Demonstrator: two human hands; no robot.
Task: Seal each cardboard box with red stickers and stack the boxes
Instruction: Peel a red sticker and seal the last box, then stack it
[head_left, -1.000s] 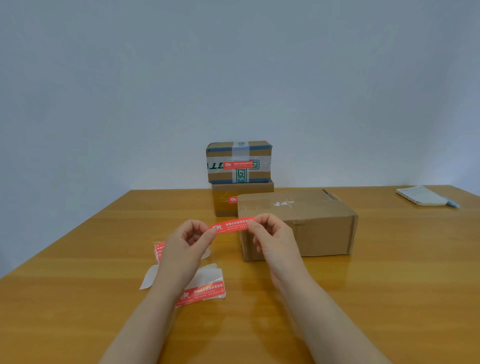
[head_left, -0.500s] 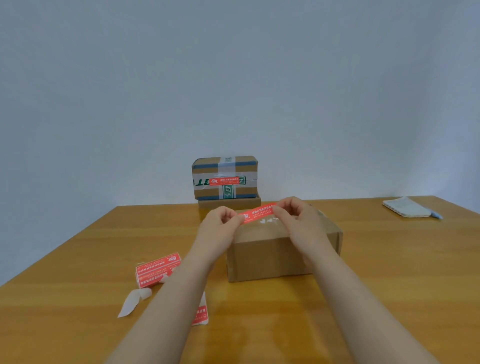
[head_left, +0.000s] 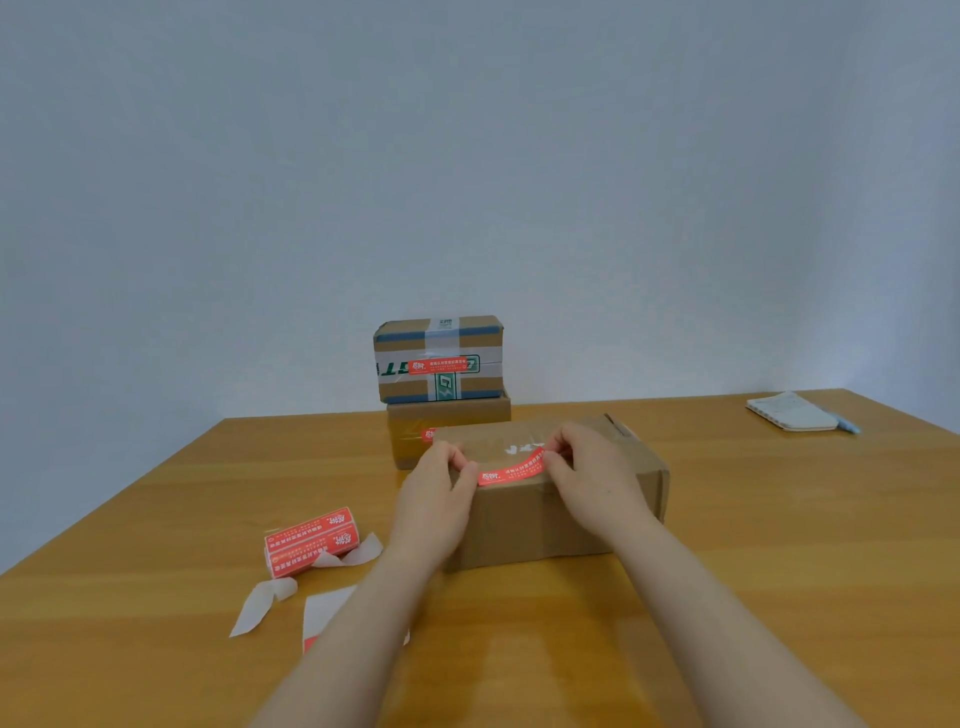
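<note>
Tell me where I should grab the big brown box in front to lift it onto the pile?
Probably by its two short ends, one hand from the left, one from the right. The front box lies flat and looks wider than a hand, so one hand over the top would not span it. End grips also stay off the red sticker.

A red sticker (head_left: 511, 472) stretches between both hands over the near top edge of a plain cardboard box (head_left: 550, 512) on the wooden table (head_left: 779, 545). The left hand (head_left: 436, 499) pinches its left end, the right hand (head_left: 592, 478) its right end. Behind the box two sealed boxes (head_left: 441, 384) stand stacked, each bearing a red sticker. To the left lie a sticker pack (head_left: 311, 540) and white backing strips (head_left: 265, 605). A notebook (head_left: 792, 411) rests at the far right.
</note>
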